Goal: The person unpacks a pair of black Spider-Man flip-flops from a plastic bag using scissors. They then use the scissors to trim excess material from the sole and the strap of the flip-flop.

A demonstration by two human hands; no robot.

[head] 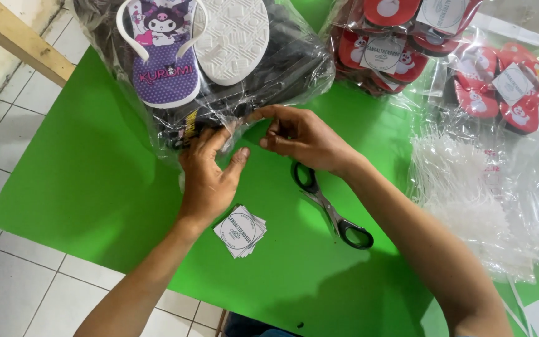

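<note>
Hands (210, 175) (304, 137) pinch clear bag (294, 68) edge between fingertips.

Bare forearms (no sleeves showing).

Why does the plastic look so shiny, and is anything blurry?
Head view: light glares off the clear bag that both hands pinch; left hand and right hand look sharp; soft shadows fall on the green sheet beneath the arms and scissors.

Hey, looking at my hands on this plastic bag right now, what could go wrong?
The clear plastic bag of purple flip-flops overhangs the green sheet's edge, so it might slide off. The black-handled scissors lie right under your right hand, a possible nick. Your left hand could scatter the stack of white labels.
</note>
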